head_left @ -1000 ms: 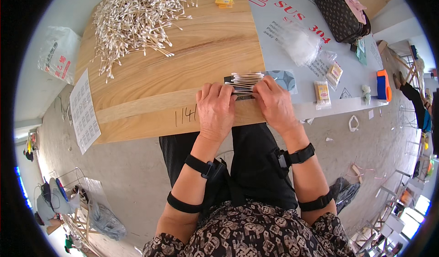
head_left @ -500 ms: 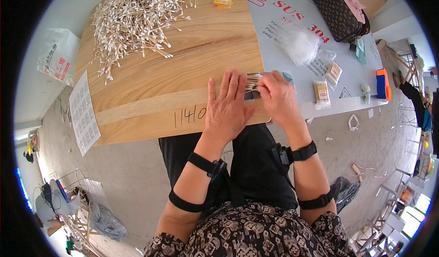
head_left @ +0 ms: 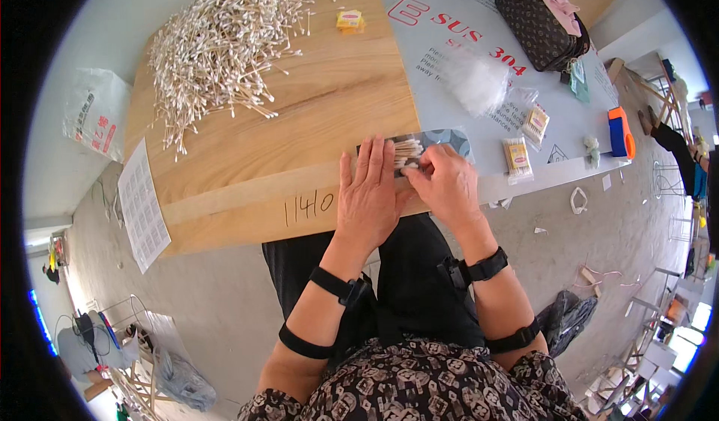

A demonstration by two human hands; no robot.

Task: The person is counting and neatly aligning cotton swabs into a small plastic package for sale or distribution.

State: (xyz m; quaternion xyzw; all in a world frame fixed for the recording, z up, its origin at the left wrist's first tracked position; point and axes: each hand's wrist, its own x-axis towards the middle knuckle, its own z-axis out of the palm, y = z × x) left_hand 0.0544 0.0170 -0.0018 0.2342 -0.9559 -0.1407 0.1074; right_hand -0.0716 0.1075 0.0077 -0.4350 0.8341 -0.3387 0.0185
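Note:
A small bundle of cotton swabs lies on a grey-blue patterned pad at the table's front edge. My left hand rests flat with fingers stretched out, its fingertips against the bundle's left end. My right hand is closed, thumb and forefinger pinching at the swabs' right, near end. The fingers hide part of the bundle. Farther back on the left is a big loose heap of cotton swabs.
Yellow-labelled cards lie behind. To the right are clear plastic bags, bagged swab packs, a blue-orange tape dispenser and a brown patterned bag. A printed sheet overhangs the left edge.
My right hand has shifted left and down along the bundle, closing at its near end. My left hand stays flat beside the swabs. More of the patterned pad shows; the whole view has tilted slightly.

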